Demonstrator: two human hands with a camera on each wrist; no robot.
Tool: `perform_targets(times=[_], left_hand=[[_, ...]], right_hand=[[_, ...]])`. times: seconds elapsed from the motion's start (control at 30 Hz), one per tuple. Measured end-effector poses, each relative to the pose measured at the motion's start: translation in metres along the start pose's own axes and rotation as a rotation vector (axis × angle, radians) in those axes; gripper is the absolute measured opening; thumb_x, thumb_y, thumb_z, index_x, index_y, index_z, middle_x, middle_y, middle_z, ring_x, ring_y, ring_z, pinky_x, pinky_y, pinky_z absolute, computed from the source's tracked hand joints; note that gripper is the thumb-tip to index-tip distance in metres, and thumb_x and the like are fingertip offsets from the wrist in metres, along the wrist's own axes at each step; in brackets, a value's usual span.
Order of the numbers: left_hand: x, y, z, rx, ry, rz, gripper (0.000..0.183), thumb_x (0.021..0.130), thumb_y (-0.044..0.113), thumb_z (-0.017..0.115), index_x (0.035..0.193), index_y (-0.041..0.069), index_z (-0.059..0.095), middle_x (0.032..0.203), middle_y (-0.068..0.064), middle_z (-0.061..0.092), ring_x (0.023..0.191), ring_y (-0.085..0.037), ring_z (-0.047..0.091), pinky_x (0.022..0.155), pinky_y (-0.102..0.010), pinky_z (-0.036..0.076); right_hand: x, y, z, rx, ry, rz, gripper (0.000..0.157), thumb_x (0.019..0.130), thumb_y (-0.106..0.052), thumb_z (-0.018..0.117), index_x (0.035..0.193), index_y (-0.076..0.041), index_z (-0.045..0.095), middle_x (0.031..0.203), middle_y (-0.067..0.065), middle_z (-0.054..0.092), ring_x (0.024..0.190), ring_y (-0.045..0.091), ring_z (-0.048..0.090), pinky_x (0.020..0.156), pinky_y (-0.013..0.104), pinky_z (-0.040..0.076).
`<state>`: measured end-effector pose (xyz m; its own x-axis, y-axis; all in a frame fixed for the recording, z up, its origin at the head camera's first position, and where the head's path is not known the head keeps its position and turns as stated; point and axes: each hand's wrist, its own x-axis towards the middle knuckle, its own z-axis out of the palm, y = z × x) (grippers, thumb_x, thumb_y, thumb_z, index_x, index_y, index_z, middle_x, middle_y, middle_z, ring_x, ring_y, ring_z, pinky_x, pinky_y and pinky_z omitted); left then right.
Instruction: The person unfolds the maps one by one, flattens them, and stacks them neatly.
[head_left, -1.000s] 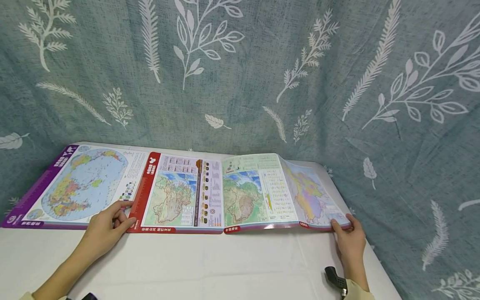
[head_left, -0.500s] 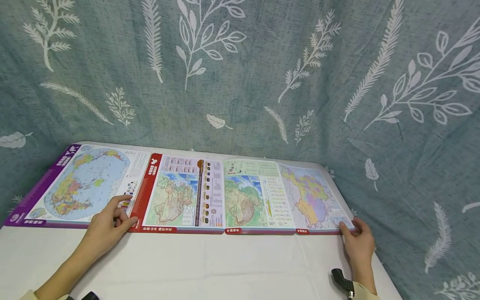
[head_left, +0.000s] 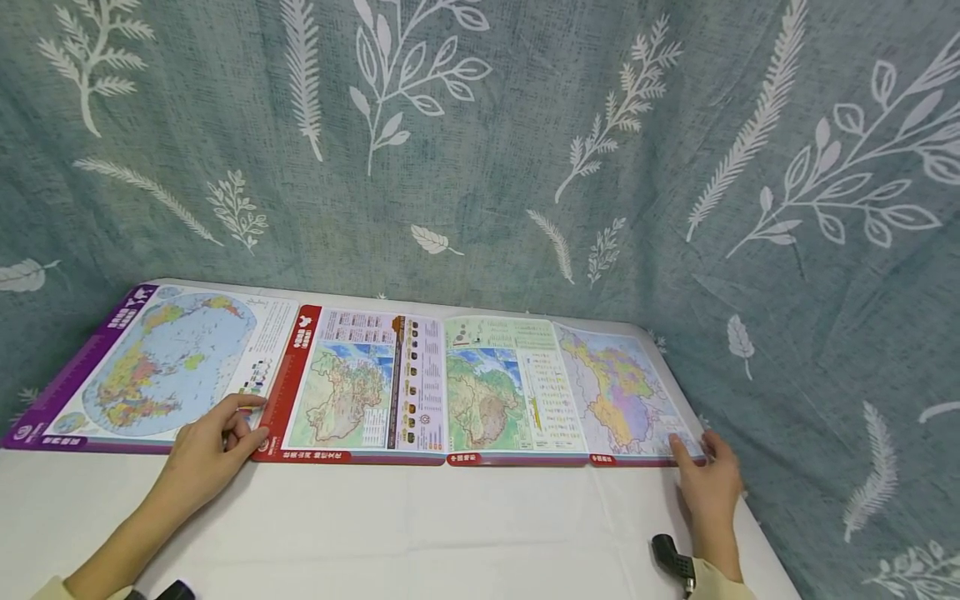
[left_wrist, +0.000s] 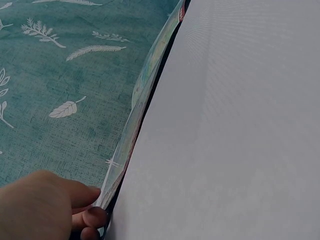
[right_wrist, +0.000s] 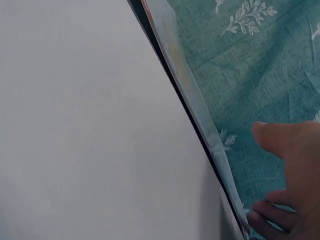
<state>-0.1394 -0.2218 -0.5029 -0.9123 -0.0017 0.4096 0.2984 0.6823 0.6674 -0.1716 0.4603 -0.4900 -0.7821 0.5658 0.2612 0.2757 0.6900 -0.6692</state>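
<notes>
A long folding map with a red left edge (head_left: 367,383) lies spread across the white table in the head view, its several panels showing printed maps and text. My left hand (head_left: 210,437) is at its lower left corner, thumb and curled fingers gripping the red edge; the left wrist view has the fingers (left_wrist: 94,217) bunched right at the map's edge (left_wrist: 132,135). At the far right corner is my right hand (head_left: 708,479), thumb spread over the last panel (head_left: 618,392) and the other fingers by the right edge. In the right wrist view the thumb (right_wrist: 272,137) stands apart from the fingers.
A purple-edged world map (head_left: 176,367) lies at the left, partly beneath the left hand. White cloth (head_left: 450,533) covers the table in front. A teal curtain with white leaves (head_left: 480,167) hangs behind and at the right. A black wrist device (head_left: 671,558) sits by the right sleeve.
The right-hand panels, lifted and bent one second ago, have come down flat. My right hand moved outward to the right with the corner, then loosened. The left hand stayed in place.
</notes>
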Motion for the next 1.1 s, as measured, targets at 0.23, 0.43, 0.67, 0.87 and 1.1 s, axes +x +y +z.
perform_targets(times=[0.23, 0.43, 0.67, 0.87, 1.1], left_hand=[[0.000, 0.002, 0.000, -0.001, 0.037, -0.005, 0.025, 0.091, 0.010, 0.082, 0.113, 0.014, 0.072, 0.069, 0.011, 0.054, 0.059, 0.000, 0.042, 0.058, -0.022, 0.031], [-0.001, 0.001, 0.000, -0.046, 0.089, -0.049, 0.011, 0.095, 0.013, 0.079, 0.104, 0.018, 0.075, 0.066, 0.008, 0.057, 0.057, -0.003, 0.044, 0.055, -0.022, 0.033], [0.000, 0.001, -0.001, -0.072, 0.178, -0.060, 0.009, 0.093, 0.010, 0.080, 0.098, 0.017, 0.077, 0.064, 0.008, 0.059, 0.054, -0.003, 0.043, 0.052, -0.022, 0.033], [0.001, 0.001, -0.002, -0.095, 0.218, -0.084, 0.005, 0.094, 0.011, 0.079, 0.097, 0.015, 0.078, 0.066, 0.008, 0.061, 0.056, -0.001, 0.046, 0.053, -0.020, 0.034], [0.002, 0.002, -0.002, -0.095, 0.226, -0.101, 0.004, 0.093, 0.012, 0.080, 0.097, 0.014, 0.078, 0.065, 0.010, 0.061, 0.057, -0.001, 0.045, 0.054, -0.021, 0.034]], right_hand=[[-0.006, -0.012, 0.004, -0.003, 0.002, -0.071, 0.072, 0.098, -0.030, 0.073, 0.154, 0.004, 0.043, 0.151, 0.033, 0.048, 0.144, 0.052, 0.041, 0.118, 0.063, 0.028], [-0.013, -0.025, 0.010, 0.012, 0.012, -0.121, 0.068, 0.097, -0.026, 0.075, 0.152, 0.003, 0.047, 0.151, 0.031, 0.050, 0.146, 0.051, 0.041, 0.120, 0.062, 0.029], [-0.022, -0.039, 0.022, 0.036, -0.044, -0.177, 0.069, 0.098, -0.029, 0.075, 0.153, 0.001, 0.047, 0.152, 0.028, 0.050, 0.147, 0.048, 0.041, 0.121, 0.067, 0.022], [-0.030, -0.051, 0.029, 0.080, -0.048, -0.195, 0.065, 0.097, -0.026, 0.077, 0.150, 0.000, 0.051, 0.149, 0.027, 0.055, 0.146, 0.048, 0.043, 0.121, 0.070, 0.022], [-0.040, -0.063, 0.040, 0.145, -0.065, -0.272, 0.062, 0.096, -0.022, 0.078, 0.147, 0.002, 0.054, 0.146, 0.026, 0.057, 0.143, 0.046, 0.047, 0.118, 0.062, 0.034]])
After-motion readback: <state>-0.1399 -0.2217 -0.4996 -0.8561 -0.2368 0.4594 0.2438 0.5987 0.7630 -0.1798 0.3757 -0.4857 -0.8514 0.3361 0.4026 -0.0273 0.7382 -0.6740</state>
